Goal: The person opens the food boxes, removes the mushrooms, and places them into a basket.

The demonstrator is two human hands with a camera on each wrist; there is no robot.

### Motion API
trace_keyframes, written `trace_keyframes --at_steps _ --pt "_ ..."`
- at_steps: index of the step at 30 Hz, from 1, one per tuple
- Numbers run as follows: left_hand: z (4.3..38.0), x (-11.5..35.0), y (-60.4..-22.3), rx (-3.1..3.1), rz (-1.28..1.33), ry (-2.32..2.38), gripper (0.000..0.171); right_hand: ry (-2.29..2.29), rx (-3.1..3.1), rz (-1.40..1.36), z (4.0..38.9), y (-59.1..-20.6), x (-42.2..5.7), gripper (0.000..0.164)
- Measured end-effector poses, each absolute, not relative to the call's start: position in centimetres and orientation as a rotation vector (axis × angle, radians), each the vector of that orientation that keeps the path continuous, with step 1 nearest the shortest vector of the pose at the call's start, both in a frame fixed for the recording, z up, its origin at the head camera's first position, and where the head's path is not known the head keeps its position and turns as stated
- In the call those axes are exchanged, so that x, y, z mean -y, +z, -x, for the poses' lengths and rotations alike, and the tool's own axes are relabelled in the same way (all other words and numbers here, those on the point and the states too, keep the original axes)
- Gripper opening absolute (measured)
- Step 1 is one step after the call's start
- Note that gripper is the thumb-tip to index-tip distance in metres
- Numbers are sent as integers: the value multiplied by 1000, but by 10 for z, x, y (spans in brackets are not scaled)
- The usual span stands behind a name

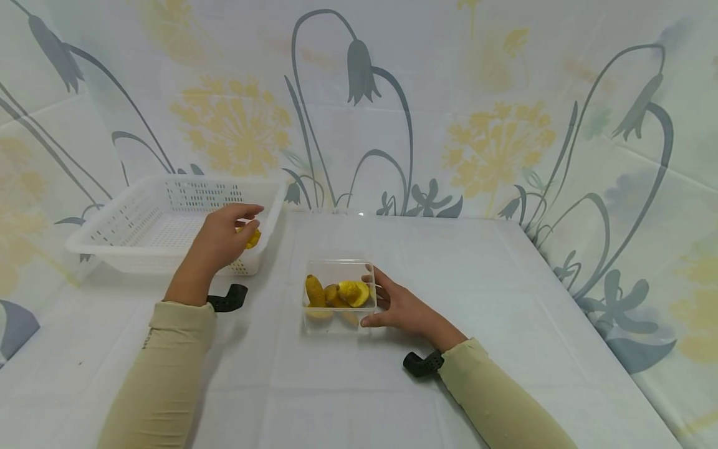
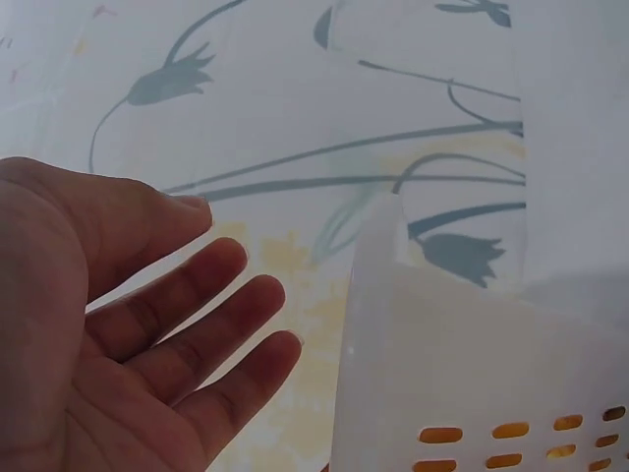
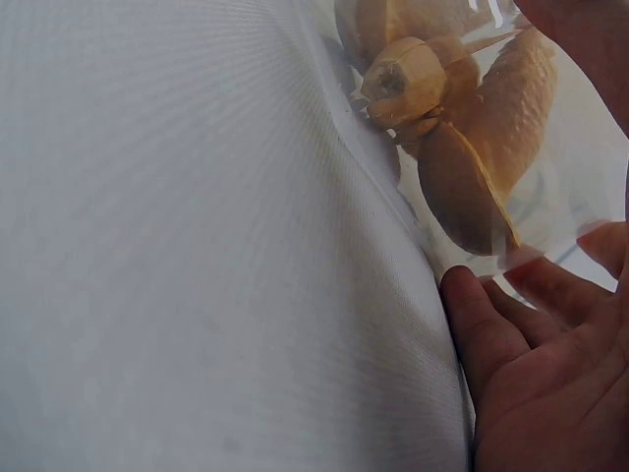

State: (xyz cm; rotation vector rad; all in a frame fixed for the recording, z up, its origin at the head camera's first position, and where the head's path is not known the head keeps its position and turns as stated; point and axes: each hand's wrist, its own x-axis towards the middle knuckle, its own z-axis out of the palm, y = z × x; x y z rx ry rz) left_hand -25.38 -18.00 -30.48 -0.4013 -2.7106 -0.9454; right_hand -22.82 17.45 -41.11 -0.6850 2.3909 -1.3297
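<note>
My left hand (image 1: 224,234) hovers over the right end of a white perforated basket (image 1: 120,215). Its fingers are loosely bent and hold nothing in the left wrist view. Partly hidden below it in the basket is a yellow, fruit-like piece (image 1: 253,239); yellow also shows through the wall slots. A clear plastic box (image 1: 339,269) stands on the table, holding several yellow fruit-like pieces (image 1: 315,290), some long, some rounded with a bumpy skin. My right hand (image 1: 399,305) grips the box from its right side, thumb at the near corner and fingers along the wall.
A white cloth covers the table (image 1: 477,268). Behind and on both sides hangs a flower-printed curtain (image 1: 426,112). The basket stands at the back left against it, and the clear box sits near the middle, to the basket's right.
</note>
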Motion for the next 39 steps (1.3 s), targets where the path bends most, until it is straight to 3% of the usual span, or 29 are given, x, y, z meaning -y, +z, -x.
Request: trace_keyframes --at_steps 39 --pt "230 116 -296 2836 783 -735 40 -1335 -2382 692 228 -412 -175 116"
